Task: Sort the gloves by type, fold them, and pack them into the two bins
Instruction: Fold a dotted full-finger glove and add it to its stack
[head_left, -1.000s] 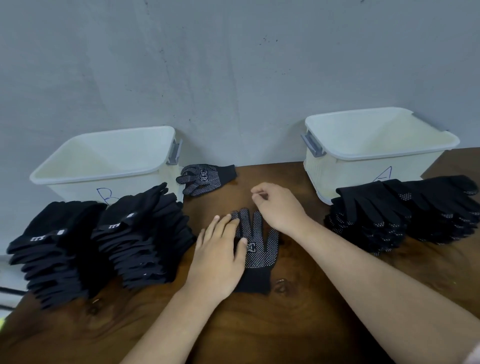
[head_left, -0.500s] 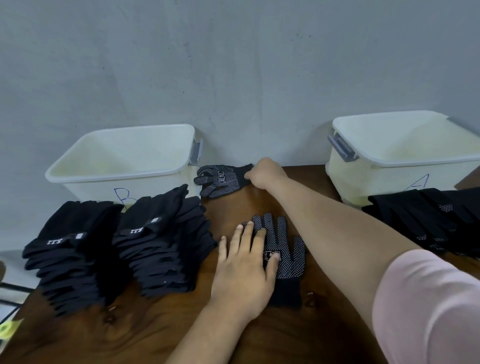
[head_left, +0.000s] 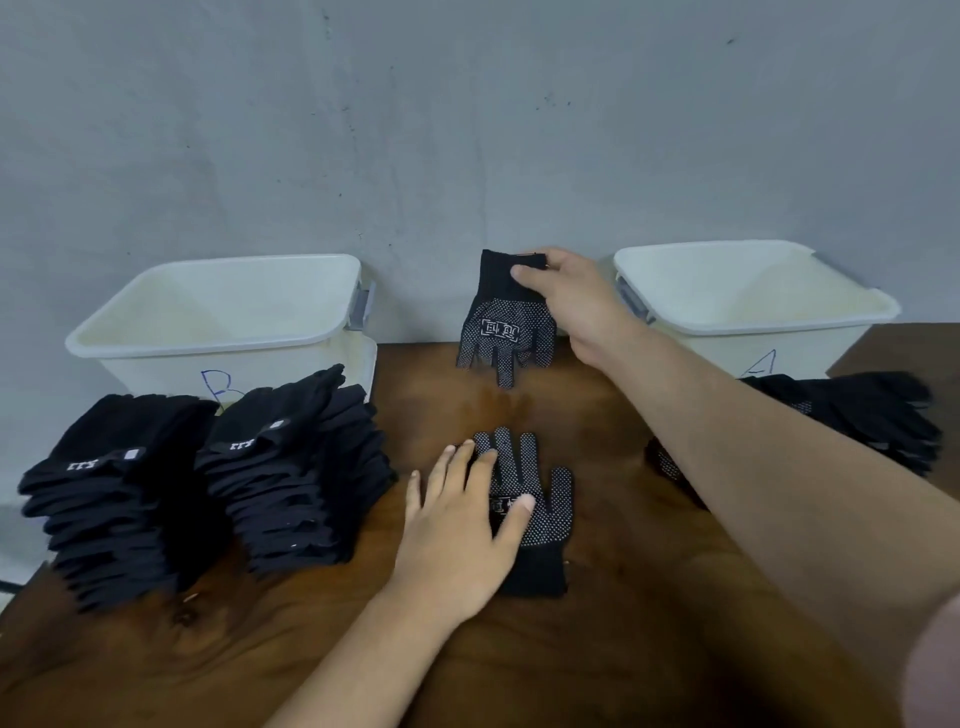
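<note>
**Right hand (head_left: 576, 301) pinches a dotted glove (head_left: 506, 332) by the cuff**

On my feed the thumb and fingers are clamped on the plain black cuff. The glove hangs fingers-down over the far edge of the table (head_left: 623, 649), between the 2 bins. Its palm faces me: black knit covered in small white dots, with a boxed white logo across the middle.

Nearer to me, the left hand (head_left: 457, 530) lies flat with its fingers straight and spread, pressing on a second glove (head_left: 540, 514). That one lies palm-up near the middle of the table, fingers pointing away from me. It has the same dots and logo, and its plain cuff is nearest me.

At far left stands bin B (head_left: 218, 353), white with a blue letter on its front wall and a grey handle. I see only pale inner walls in it. At far right, bin A (head_left: 779, 325) shows the same cream walls inside.

In front of bin B stand 2 tall stacks (head_left: 296, 467) of black gloves, with white lettering on the top ones. A looser pile (head_left: 857, 415) of black gloves lies in front of bin A, partly hidden behind the right forearm (head_left: 753, 441).
</note>
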